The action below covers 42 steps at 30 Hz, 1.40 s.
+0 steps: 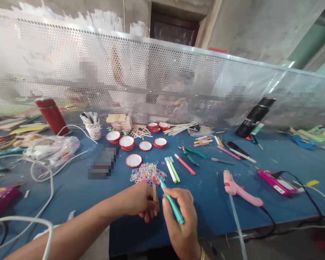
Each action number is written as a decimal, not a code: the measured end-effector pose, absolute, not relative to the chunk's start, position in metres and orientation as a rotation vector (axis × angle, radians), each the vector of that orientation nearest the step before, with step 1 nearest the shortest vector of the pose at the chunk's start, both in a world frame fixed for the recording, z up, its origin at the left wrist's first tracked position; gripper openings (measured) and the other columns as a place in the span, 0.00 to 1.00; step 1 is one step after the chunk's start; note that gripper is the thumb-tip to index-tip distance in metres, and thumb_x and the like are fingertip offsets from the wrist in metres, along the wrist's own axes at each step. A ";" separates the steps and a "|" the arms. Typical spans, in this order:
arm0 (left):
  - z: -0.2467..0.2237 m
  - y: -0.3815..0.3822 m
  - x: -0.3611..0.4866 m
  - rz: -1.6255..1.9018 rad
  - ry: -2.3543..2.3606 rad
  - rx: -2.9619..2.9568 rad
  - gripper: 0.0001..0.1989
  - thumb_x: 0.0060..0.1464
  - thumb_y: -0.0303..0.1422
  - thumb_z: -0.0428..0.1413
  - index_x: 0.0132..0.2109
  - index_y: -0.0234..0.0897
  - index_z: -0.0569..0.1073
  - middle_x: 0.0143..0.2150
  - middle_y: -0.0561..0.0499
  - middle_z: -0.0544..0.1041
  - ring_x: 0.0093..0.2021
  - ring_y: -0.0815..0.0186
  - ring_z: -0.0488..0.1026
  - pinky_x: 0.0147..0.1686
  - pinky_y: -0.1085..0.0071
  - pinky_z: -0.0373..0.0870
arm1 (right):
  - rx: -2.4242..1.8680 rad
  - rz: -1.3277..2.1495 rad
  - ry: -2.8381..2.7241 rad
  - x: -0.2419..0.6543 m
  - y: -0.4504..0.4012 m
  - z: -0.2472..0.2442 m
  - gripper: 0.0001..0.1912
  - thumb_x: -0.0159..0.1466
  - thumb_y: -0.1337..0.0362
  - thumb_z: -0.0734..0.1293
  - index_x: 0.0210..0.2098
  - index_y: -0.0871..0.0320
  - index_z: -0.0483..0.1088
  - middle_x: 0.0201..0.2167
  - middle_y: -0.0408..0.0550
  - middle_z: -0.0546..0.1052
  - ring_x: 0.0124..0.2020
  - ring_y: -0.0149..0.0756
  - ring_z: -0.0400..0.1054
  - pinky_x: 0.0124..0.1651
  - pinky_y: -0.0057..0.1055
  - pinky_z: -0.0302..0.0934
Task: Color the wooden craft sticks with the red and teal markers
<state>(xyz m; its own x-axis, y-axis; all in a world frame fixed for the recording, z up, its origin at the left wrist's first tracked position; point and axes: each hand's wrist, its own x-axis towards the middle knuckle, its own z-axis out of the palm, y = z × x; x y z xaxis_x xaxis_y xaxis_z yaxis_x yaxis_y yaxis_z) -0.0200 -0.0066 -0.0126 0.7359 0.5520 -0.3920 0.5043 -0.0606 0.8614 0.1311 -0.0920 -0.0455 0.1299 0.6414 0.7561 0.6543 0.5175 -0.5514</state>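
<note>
My left hand (144, 203) is closed around a flat wooden stick (154, 193), held upright, with red and green marks near its top. Just to the right, my right hand (180, 213) grips a teal marker (173, 205) between thumb and fingers, its tip pointing up and left, close to the stick. Beyond both hands lies a pile of colourful rubber bands (147, 173). White and light-green markers (172, 169) and a red marker (185, 164) rest right of the pile. Round red-rimmed white pieces (133, 160) are spread behind it.
A pink glue gun (239, 189) lies at the right, its cord trailing near a magenta box (277, 182). Pliers (189, 155) lie mid-table. Behind stand a red flask (52, 116), a paper cup (93, 130) and a black bottle (254, 117). White cables (52, 180) loop at the left.
</note>
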 end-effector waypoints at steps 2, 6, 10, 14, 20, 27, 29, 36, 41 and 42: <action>-0.013 -0.005 -0.021 0.038 0.852 1.679 0.08 0.48 0.32 0.54 0.26 0.33 0.73 0.23 0.52 0.74 0.21 0.71 0.73 0.21 0.78 0.66 | -1.158 0.032 -1.536 0.133 -0.093 -0.044 0.07 0.66 0.69 0.62 0.43 0.56 0.69 0.34 0.44 0.74 0.36 0.33 0.68 0.47 0.36 0.60; -0.015 -0.002 -0.021 0.042 0.847 1.614 0.09 0.48 0.34 0.56 0.27 0.33 0.75 0.24 0.51 0.75 0.22 0.70 0.74 0.23 0.77 0.67 | -1.165 0.105 -1.473 0.137 -0.092 -0.040 0.07 0.66 0.69 0.62 0.43 0.56 0.68 0.34 0.44 0.73 0.35 0.32 0.67 0.48 0.36 0.60; -0.018 0.000 -0.021 0.024 0.847 1.603 0.09 0.48 0.34 0.56 0.27 0.33 0.75 0.23 0.51 0.75 0.22 0.70 0.74 0.23 0.77 0.67 | -1.125 0.023 -1.522 0.139 -0.087 -0.041 0.09 0.66 0.70 0.62 0.46 0.57 0.67 0.36 0.44 0.73 0.37 0.32 0.68 0.52 0.38 0.57; -0.014 -0.002 -0.020 0.009 0.859 1.596 0.08 0.49 0.33 0.55 0.27 0.33 0.74 0.24 0.52 0.75 0.22 0.71 0.73 0.22 0.78 0.67 | -1.100 -0.093 -1.591 0.135 -0.087 -0.044 0.08 0.64 0.72 0.63 0.42 0.58 0.68 0.33 0.43 0.73 0.35 0.32 0.68 0.55 0.41 0.53; -0.003 -0.006 -0.018 -0.001 0.866 1.598 0.08 0.49 0.30 0.53 0.26 0.33 0.74 0.22 0.54 0.74 0.21 0.73 0.71 0.22 0.79 0.66 | -1.084 -0.175 -1.610 0.131 -0.089 -0.047 0.06 0.61 0.73 0.65 0.36 0.57 0.66 0.29 0.41 0.73 0.34 0.32 0.69 0.59 0.45 0.50; -0.007 -0.005 -0.017 0.008 0.879 1.620 0.08 0.48 0.28 0.52 0.26 0.34 0.75 0.20 0.55 0.73 0.20 0.73 0.71 0.21 0.79 0.66 | -1.120 -0.160 -1.627 0.132 -0.089 -0.047 0.04 0.63 0.72 0.64 0.35 0.56 0.67 0.28 0.40 0.73 0.32 0.31 0.68 0.59 0.45 0.49; -0.007 -0.006 -0.017 0.010 0.885 1.616 0.08 0.48 0.27 0.52 0.26 0.34 0.75 0.19 0.55 0.72 0.20 0.73 0.70 0.21 0.80 0.66 | -1.122 -0.160 -1.625 0.131 -0.089 -0.046 0.04 0.63 0.71 0.64 0.36 0.57 0.67 0.28 0.40 0.73 0.32 0.31 0.68 0.59 0.45 0.49; -0.008 -0.005 -0.017 0.026 0.865 1.623 0.08 0.46 0.26 0.52 0.25 0.34 0.75 0.19 0.55 0.72 0.20 0.73 0.71 0.21 0.80 0.66 | -1.153 -0.147 -1.645 0.130 -0.089 -0.045 0.04 0.63 0.71 0.64 0.35 0.56 0.66 0.27 0.39 0.72 0.31 0.30 0.67 0.58 0.44 0.49; -0.008 -0.004 -0.017 0.022 0.884 1.613 0.07 0.48 0.30 0.54 0.27 0.33 0.75 0.21 0.53 0.74 0.21 0.72 0.72 0.22 0.79 0.67 | -1.183 -0.181 -1.619 0.130 -0.088 -0.046 0.04 0.63 0.72 0.63 0.35 0.56 0.66 0.27 0.39 0.72 0.31 0.29 0.66 0.57 0.43 0.50; -0.008 -0.004 -0.017 0.023 0.887 1.612 0.08 0.48 0.31 0.54 0.27 0.33 0.75 0.22 0.53 0.74 0.21 0.72 0.72 0.22 0.79 0.67 | -1.193 -0.185 -1.608 0.130 -0.088 -0.046 0.04 0.63 0.72 0.63 0.35 0.56 0.66 0.27 0.39 0.72 0.31 0.29 0.66 0.57 0.43 0.50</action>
<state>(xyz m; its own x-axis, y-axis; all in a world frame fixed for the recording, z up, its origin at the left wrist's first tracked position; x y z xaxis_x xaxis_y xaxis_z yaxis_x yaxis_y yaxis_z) -0.0165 -0.0043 -0.0080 0.7054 0.5467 -0.4512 0.5230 0.0282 0.8518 0.1296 -0.0883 -0.0459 0.0759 0.5934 0.8013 0.7595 0.4863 -0.4321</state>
